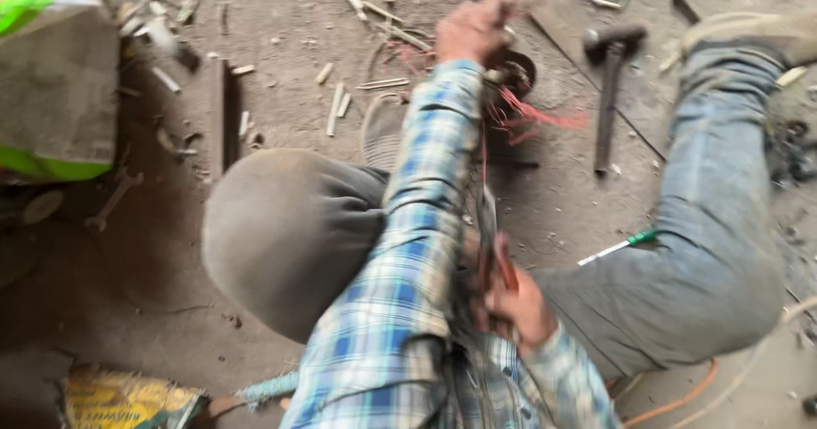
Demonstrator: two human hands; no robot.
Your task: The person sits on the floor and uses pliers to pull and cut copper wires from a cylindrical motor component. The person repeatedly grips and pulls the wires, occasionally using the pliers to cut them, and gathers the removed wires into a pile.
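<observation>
Blurrily — left hand (pixel 472 27) clamped on round dark coil (pixel 513 73); right hand (pixel 517 308) clutches red-handled pliers (pixel 495 254).

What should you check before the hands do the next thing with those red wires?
1. Left hand on the round part: cannot tell, blurred.
2. Right hand gripping the tool: ok, fingers closed round it.
3. Red wires tidy: not ok, splayed loose.
4. Hammer clear of the hands: ok, lying apart on the floor.
5. Floor clean: not ok, scraps scattered.
</observation>
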